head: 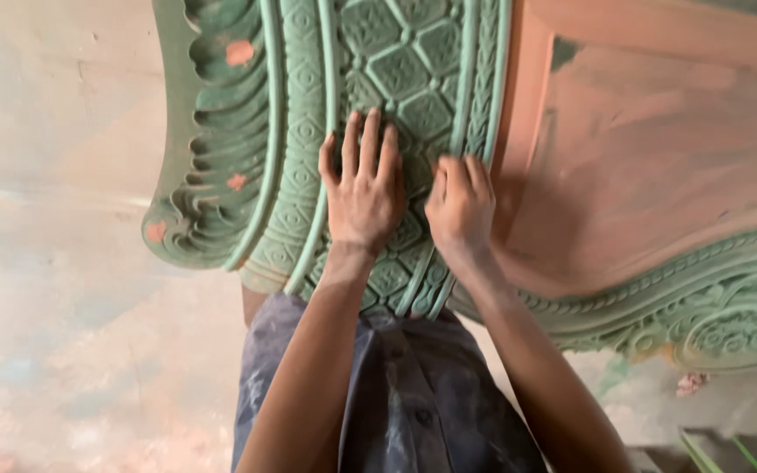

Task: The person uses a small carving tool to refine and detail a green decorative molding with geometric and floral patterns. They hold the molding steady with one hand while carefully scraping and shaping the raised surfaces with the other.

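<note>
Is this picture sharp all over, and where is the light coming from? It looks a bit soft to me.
Head view: soft, even light, no glare and only faint shadows under the left hand and right hand; the green carved wooden panel with diamond relief reads fairly clearly, while the dusty pale floor and the reddish flat board look hazy; the light's source cannot be told.

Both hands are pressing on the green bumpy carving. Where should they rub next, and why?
Probably a little slide upward along the diamond pattern. The left hand lies flat on that band of the green carved panel, the right hand is curled beside it at the band's ridged edge, and more diamonds lie just ahead of the fingertips.
</note>
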